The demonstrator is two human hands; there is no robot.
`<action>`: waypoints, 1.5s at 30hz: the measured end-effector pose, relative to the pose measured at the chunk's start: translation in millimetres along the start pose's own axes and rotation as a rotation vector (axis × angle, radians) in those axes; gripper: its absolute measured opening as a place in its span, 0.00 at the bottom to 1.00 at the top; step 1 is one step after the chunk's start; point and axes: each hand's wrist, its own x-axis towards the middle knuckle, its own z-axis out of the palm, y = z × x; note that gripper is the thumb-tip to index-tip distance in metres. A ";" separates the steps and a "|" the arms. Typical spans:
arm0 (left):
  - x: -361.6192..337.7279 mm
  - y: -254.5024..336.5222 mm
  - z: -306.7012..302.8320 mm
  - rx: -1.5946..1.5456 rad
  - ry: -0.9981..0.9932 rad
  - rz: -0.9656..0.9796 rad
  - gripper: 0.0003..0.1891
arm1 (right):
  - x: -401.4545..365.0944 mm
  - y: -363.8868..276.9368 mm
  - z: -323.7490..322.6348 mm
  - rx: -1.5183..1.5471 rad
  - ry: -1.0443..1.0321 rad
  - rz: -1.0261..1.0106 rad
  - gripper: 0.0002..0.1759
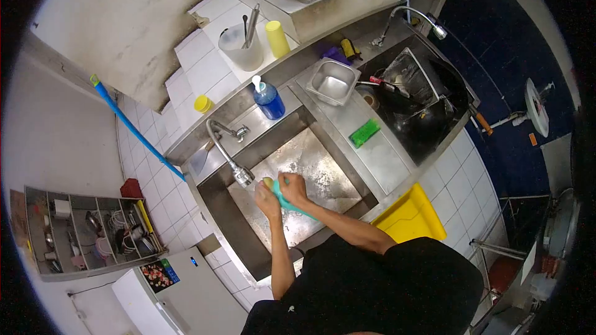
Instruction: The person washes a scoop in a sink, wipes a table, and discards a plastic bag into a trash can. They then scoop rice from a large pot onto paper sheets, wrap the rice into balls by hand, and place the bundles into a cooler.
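Over the steel sink basin [304, 162], both of my hands are close together, just right of the faucet's spray head [243, 175]. My left hand [267, 201] is closed, its fingers curled at a small yellow piece [268, 182] that mostly hides behind them. My right hand [292, 190] grips a smooth teal object [280, 197]; its lower edge [304, 212] shows under my right wrist. The hands cover much of the teal object, so I cannot tell its exact kind.
A blue soap pump bottle [269, 102] stands behind the basin. On the right ledge lie a green sponge [364, 133] and a steel pan [333, 80]. Dark cookware fills the second sink [397, 102]. A yellow tub [413, 216] sits below the front edge.
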 end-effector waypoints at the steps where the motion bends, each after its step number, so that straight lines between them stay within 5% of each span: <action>1: -10.2 26.3 11.9 0.002 0.047 0.132 0.15 | 11.7 0.7 -0.9 0.059 0.018 0.072 0.23; 4: -8.2 45.9 12.7 0.032 0.127 0.277 0.13 | 21.8 14.7 7.6 0.145 -0.013 0.133 0.23; 6: 0.3 37.2 3.3 0.141 0.110 -0.114 0.13 | 22.0 45.7 18.9 0.429 -0.191 0.223 0.26; 8: 6.5 23.8 6.2 0.201 0.113 -0.095 0.13 | 7.0 51.5 27.6 0.518 -0.299 0.306 0.22; 10: 9.2 31.2 19.6 0.519 0.482 0.151 0.12 | -19.8 28.0 36.2 0.157 0.100 0.032 0.24; 11: 10.2 -26.1 19.0 0.536 0.464 0.131 0.11 | -31.8 26.3 30.7 0.086 -0.034 0.164 0.35; 12: 11.5 -21.1 21.5 0.532 0.460 0.136 0.11 | -28.0 25.2 24.5 0.088 -0.027 0.163 0.35; 14: 2.9 -15.8 20.5 0.130 0.229 -0.427 0.12 | -32.4 26.9 11.6 0.144 0.037 0.288 0.35; 15: 0.6 -18.6 16.4 -0.179 0.060 -0.522 0.13 | -27.4 32.7 0.3 0.144 -0.003 0.302 0.31; 16: -2.6 -21.4 13.2 -0.169 0.055 -0.530 0.13 | -22.7 36.4 -8.0 0.414 -0.043 0.380 0.27; 18: -1.7 -7.2 6.8 -0.345 -0.214 -0.838 0.14 | -13.5 79.7 13.6 0.340 -0.230 0.499 0.31; 20: -4.5 -36.4 6.1 -0.207 -0.411 -0.712 0.17 | -9.8 72.7 13.2 0.304 -0.160 0.663 0.31; 22: -12.9 6.9 20.4 0.209 -0.184 -0.364 0.22 | -9.8 70.6 19.7 0.278 -0.087 0.822 0.31; 24: -26.5 2.7 29.0 0.138 -0.253 -0.401 0.26 | -10.5 94.6 34.1 0.336 0.039 0.982 0.28; 26: -44.8 8.8 29.2 0.291 -0.362 0.143 0.26 | -7.0 129.3 41.1 0.543 -0.051 0.997 0.28; 30: -37.4 43.9 2.6 0.141 -0.597 -0.150 0.14 | 1.2 163.7 50.7 0.821 -0.067 1.087 0.29; 32: -32.9 23.1 1.4 0.078 -0.452 -0.073 0.11 | 5.8 142.3 50.4 0.625 -0.374 0.969 0.34; 33: -27.8 15.4 -4.4 0.163 -0.455 -0.091 0.11 | 4.1 95.2 19.0 0.436 -0.368 0.926 0.35; 36: -23.2 25.4 -8.2 0.347 -0.504 -0.069 0.07 | 10.3 92.5 16.8 0.449 -0.253 0.850 0.28; 38: -26.9 34.7 -7.8 -0.093 -0.461 -0.345 0.04 | 2.3 99.9 13.1 0.712 -0.357 0.875 0.25; 40: -28.2 9.3 -10.9 -0.177 -0.381 -0.319 0.04 | -2.4 118.2 38.5 0.660 -0.511 0.832 0.23; 42: -28.7 8.1 -15.3 0.216 -0.395 -0.147 0.04 | 5.4 107.9 34.8 0.595 -0.494 0.794 0.22; 45: -28.8 22.3 -18.3 -0.067 -0.473 -0.334 0.03 | 3.6 109.4 18.9 0.785 -0.542 0.843 0.20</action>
